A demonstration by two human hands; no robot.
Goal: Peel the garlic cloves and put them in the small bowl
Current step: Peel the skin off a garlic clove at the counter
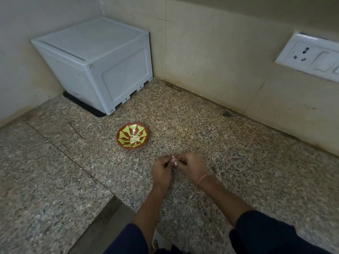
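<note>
**A:** From the head view, what are the hands doing?

**B:** The left hand (162,170) and right hand (191,166) meet over the desk (238,153). The fingers (181,158) of both are curled, pinching one garlic clove (174,160) between them. Probably one hand steadies it while the other picks at the skin.

**A:** And the small bowl?

**B:** The small bowl (126,129) sits near the hands at eleven o'clock, likely to keep each drop short. Pale peeled cloves (134,139) lie in its middle. A white box (95,65) stands farther off, also at eleven.
</note>
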